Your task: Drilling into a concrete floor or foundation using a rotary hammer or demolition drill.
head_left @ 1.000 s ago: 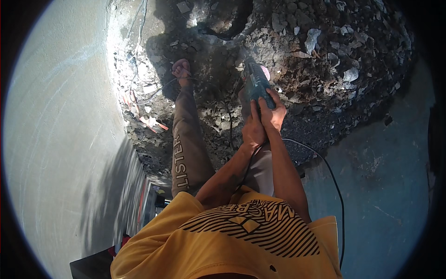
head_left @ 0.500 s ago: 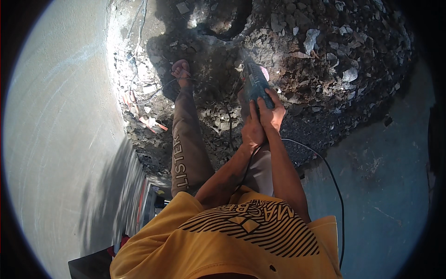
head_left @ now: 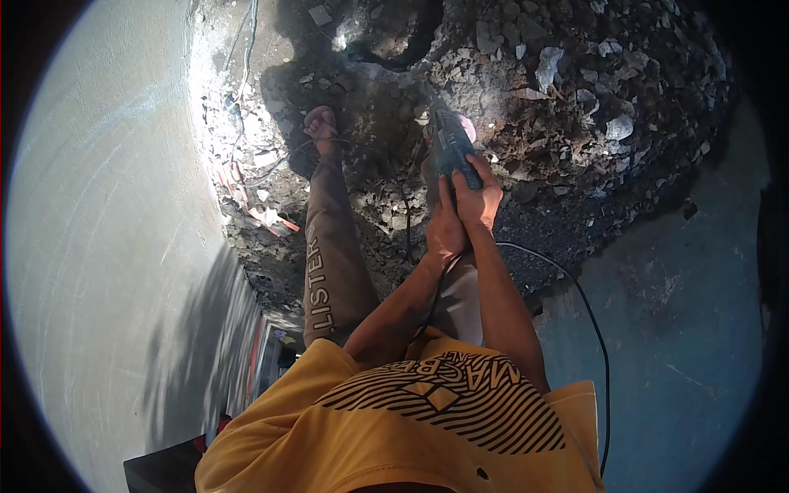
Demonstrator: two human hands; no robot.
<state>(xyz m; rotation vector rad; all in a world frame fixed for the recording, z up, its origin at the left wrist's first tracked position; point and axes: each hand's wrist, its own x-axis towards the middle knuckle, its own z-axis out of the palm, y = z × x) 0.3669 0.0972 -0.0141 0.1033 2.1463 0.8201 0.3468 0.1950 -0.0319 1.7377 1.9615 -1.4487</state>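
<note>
A teal power hammer (head_left: 451, 150) with a dark ribbed front points away from me, its front end down at the broken ground. My right hand (head_left: 480, 197) is wrapped round the rear of the tool on its right side. Just left of it, my left hand (head_left: 446, 228) is closed on the rear grip, most of which the hands hide. Loose grey-brown rubble (head_left: 526, 148) surrounds the tool's front end, and dust blurs the contact point. Beyond that end lies a dark rounded hollow (head_left: 403, 56).
A pale wall (head_left: 107, 197) rises on the left, with loose wires (head_left: 244, 62) near its foot. My sandalled left foot (head_left: 321, 125) stands on the rubble. A black cord (head_left: 585, 306) curves across the blue-grey surface (head_left: 657, 329) at right. Orange-and-white scraps (head_left: 267, 218) lie near the wall.
Both hands and the power hammer have shifted very slightly to the left. The grip, the feet and the rubble look the same.
</note>
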